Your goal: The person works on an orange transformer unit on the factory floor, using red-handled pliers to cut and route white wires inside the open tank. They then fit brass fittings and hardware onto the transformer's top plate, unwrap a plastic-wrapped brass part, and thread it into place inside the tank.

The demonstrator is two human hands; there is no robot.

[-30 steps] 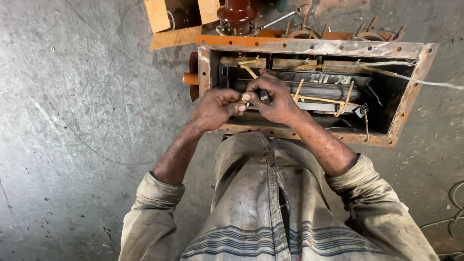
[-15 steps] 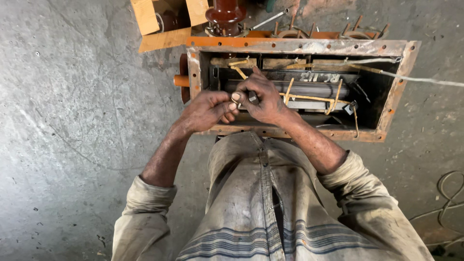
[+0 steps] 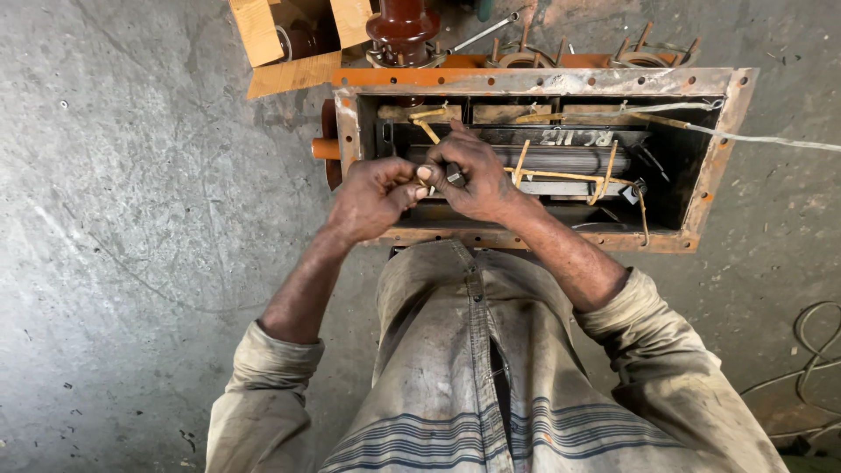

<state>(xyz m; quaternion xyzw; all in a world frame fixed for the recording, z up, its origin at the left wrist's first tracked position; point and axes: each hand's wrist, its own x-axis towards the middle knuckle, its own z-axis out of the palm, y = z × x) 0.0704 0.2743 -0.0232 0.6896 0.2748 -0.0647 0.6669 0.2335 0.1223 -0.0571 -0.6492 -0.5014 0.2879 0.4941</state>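
Hands meet over the rusty metal box [image 3: 526, 81]: left hand [image 3: 372, 197] and right hand [image 3: 473, 180] both pinch a small dark nut [image 3: 454, 178], steadying it above the box's coil.

Left hand [image 3: 372, 197]: fingers curled, thumb and fingertips pinched together, knuckles up, forearm bare, sleeve rolled above the elbow. Right hand [image 3: 473, 175]: fingers bent, tips meeting those of the left hand, wrist flexed, forearm bare, sleeve pushed up likewise.

I counted one rusty orange open metal box [image 3: 534, 81], one dark red ribbed ceramic insulator [image 3: 403, 26], two pale wooden blocks [image 3: 256, 31], and my two hands [image 3: 372, 194].
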